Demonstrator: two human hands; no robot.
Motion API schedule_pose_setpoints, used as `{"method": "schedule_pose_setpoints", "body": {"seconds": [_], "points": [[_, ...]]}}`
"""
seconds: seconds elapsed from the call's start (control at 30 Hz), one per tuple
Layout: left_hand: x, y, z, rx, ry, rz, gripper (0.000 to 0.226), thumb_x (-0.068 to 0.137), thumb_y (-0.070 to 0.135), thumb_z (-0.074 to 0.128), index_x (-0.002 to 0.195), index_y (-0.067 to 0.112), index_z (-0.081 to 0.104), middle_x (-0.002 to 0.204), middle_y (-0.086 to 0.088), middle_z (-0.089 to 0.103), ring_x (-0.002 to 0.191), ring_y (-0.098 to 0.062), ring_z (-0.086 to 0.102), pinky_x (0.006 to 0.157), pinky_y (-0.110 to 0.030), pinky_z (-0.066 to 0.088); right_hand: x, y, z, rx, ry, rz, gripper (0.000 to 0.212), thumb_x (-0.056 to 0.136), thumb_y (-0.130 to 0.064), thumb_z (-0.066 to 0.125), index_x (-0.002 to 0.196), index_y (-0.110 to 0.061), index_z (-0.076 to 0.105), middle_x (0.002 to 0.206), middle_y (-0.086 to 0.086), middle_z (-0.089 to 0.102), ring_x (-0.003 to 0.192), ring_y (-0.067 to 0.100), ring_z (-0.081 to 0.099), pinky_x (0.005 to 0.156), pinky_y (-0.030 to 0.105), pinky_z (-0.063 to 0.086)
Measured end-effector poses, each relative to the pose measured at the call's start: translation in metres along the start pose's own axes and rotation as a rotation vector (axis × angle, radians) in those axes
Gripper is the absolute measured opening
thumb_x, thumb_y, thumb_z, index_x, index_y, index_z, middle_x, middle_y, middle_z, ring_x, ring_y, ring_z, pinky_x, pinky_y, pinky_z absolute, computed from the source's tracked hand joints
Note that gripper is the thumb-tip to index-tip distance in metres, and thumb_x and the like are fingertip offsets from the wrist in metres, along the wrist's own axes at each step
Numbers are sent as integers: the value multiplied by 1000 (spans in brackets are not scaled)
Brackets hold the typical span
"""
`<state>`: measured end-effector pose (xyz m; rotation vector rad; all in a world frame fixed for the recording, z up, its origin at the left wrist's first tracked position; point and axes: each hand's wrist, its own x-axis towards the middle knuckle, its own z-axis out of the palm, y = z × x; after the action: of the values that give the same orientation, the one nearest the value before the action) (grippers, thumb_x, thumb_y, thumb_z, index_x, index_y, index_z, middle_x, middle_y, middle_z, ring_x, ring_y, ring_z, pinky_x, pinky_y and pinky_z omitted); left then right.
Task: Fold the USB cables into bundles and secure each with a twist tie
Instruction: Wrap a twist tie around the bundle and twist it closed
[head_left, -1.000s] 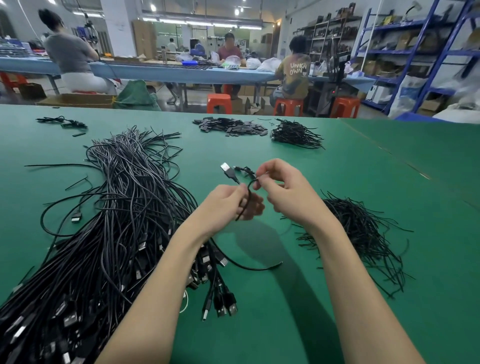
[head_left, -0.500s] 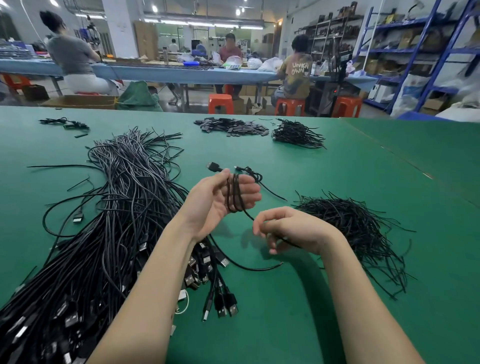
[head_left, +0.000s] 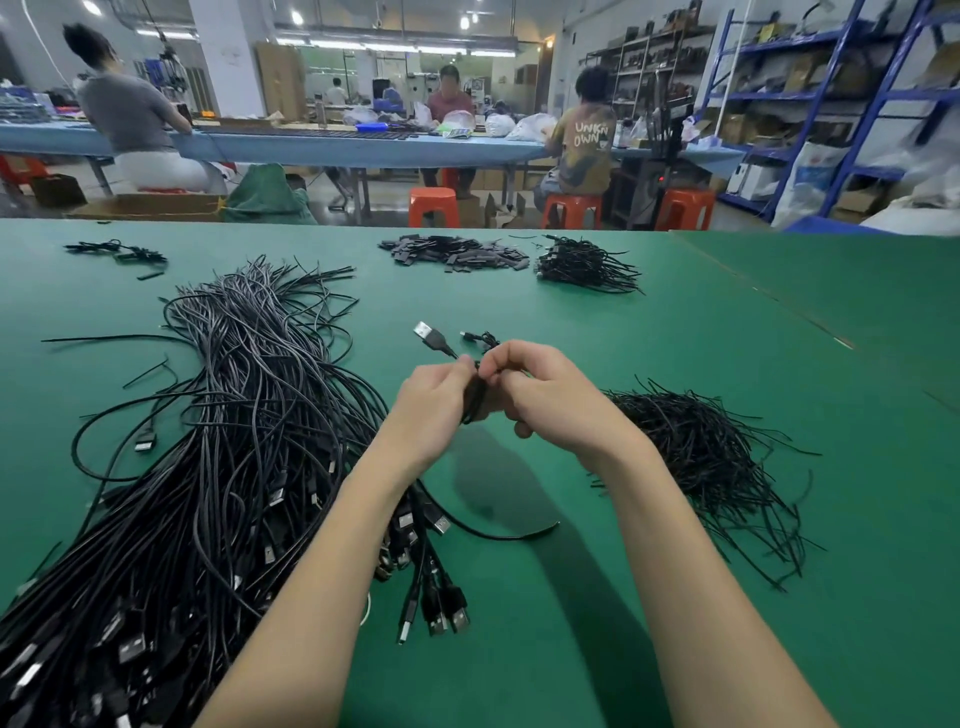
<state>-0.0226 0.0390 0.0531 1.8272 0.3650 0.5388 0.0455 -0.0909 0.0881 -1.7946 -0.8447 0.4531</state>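
My left hand (head_left: 434, 410) grips the folded cable (head_left: 474, 400) above the table (head_left: 649, 597), its long axis running near to far, plug (head_left: 427, 332) poking out far-left. My right hand (head_left: 550, 400), just right of it, pinches what I take for a tie around its middle.

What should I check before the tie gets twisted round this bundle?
1. Folded USB cable held in left hand: ok.
2. Right hand at the bundle, fingers curled on it: ok.
3. Twist tie in the right grip: cannot tell, hidden by fingers.
4. USB-A plug free beyond the hands: ok.
5. Twist tie pile beside the right hand: ok.
6. Tie wrapped round the bundle: cannot tell.
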Motion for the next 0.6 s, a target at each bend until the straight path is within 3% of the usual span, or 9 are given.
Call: {"method": "schedule_pose_setpoints", "body": {"seconds": [0.1, 0.2, 0.27, 0.47, 0.6], "points": [[3, 4, -4, -364, 66, -68, 53, 108, 26, 32, 81, 12, 75, 74, -6, 73, 65, -15, 67, 65, -25, 51, -5, -1, 4, 42, -121, -18, 36, 97, 5, 34, 86, -17, 60, 83, -4, 55, 52, 8, 44, 53, 23, 47], [4, 8, -8, -761, -5, -140, 50, 109, 27, 25, 109, -2, 65, 104, -18, 75, 93, -25, 74, 71, -28, 58, -10, 3, 2, 136, -259, 5, 31, 102, 3, 39, 85, -12, 60, 84, 1, 55, 58, 12, 48, 61, 26, 55], [4, 9, -13, -929, -29, -151, 50, 109, 28, 24, 114, -5, 61, 109, -19, 74, 102, -29, 72, 76, -30, 60, -12, 9, 1, 185, -345, 43, 25, 104, 1, 42, 88, -9, 59, 88, 8, 55, 62, 15, 50, 69, 31, 58], [1, 13, -10, -893, 19, -119, 45, 110, 27, 26, 94, 5, 62, 76, -4, 74, 73, -19, 73, 66, -28, 58, -10, 23, 3, 239, -316, 106, 28, 103, -1, 43, 85, -11, 62, 82, 5, 56, 59, 15, 51, 67, 32, 58], [2, 17, -2, -797, 62, -106, 41, 110, 30, 26, 78, 15, 47, 54, 8, 37, 48, -11, 41, 58, -25, 43, -9, 28, 5, 327, -293, 107, 24, 102, 0, 48, 86, -11, 63, 92, 9, 64, 72, 20, 64, 78, 38, 62]]}}
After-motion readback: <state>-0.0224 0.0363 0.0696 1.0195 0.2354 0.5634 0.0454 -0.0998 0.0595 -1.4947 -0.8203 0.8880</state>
